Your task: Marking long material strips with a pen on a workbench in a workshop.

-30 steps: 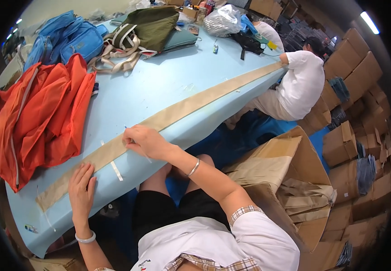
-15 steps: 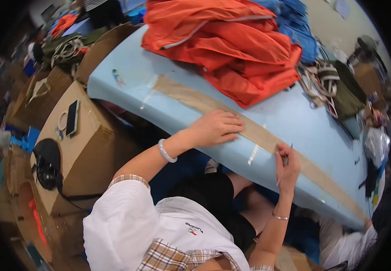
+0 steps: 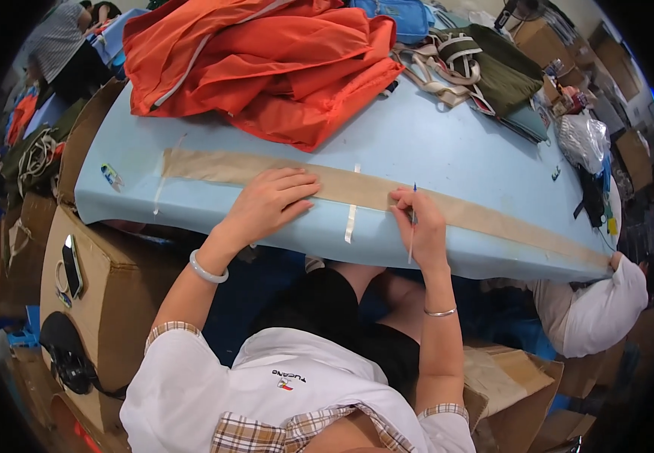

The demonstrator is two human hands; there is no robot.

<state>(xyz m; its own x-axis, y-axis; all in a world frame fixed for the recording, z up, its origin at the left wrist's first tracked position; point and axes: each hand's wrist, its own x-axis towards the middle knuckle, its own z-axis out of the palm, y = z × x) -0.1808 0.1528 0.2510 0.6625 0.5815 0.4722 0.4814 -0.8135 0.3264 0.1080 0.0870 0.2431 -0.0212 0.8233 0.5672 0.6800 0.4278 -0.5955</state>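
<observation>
A long tan strip of fabric (image 3: 493,219) lies along the near side of a light-blue covered table (image 3: 281,234). My left hand (image 3: 275,198) rests flat on the strip, fingers stretched out and pointing right. Further right, my right hand (image 3: 421,219) pinches a thin pen (image 3: 411,243) with a blue upper end, its fingertips at the strip. Whether the pen's point touches the fabric is hidden by the hand. Between my hands, a whitish piece of tape (image 3: 351,223) crosses the table edge below the strip. At the strip's far right end is another person's hand (image 3: 616,261).
A crumpled orange fabric item (image 3: 266,75) covers the table's back left. Behind the strip on the right lies an olive bag (image 3: 493,72) with cream straps. A cardboard box (image 3: 89,283) at the left carries a phone (image 3: 72,266) and a black cap (image 3: 61,343).
The view has turned, so the table and strip now run more level and sit further left. Both hands keep nearly the same places on the strip; the right still pinches the pen.
</observation>
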